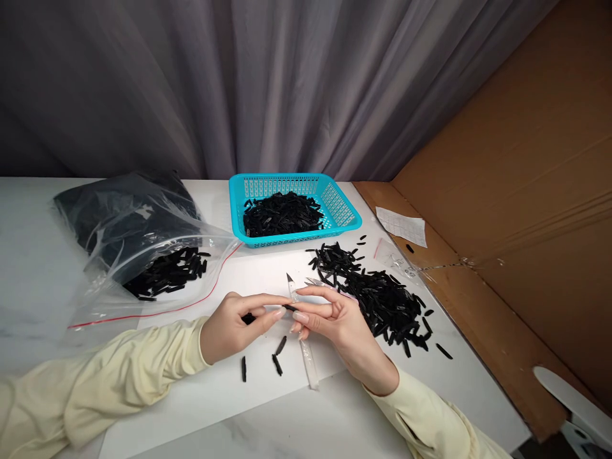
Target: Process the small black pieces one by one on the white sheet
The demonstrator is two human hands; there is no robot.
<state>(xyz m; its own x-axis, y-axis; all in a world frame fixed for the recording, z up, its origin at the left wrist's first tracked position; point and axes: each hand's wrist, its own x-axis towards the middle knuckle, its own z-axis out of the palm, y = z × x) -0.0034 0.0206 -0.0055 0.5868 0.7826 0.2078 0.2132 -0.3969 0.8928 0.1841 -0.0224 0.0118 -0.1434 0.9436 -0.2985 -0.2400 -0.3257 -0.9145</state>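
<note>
Over the white sheet, my left hand (239,325) and my right hand (342,322) meet and pinch one small, slender black piece (289,308) between thumbs and fingertips. More black (247,317) shows at the curled fingers of my left hand; whether it is held there or lies behind, I cannot tell. Under my right fingers lies a craft knife (310,363) with a pale, clear-looking handle, its pointed blade facing away from me. Several loose black pieces (277,364) lie on the sheet below my hands. Beside my right hand spreads a heap of the same pieces (382,299).
A blue perforated basket (296,241) holding black pieces stands at the back. To the left lies a clear zip bag (157,242) with a red seal line, black pieces at its mouth. A paper slip (400,226) rests by the cardboard wall (516,191) on the right.
</note>
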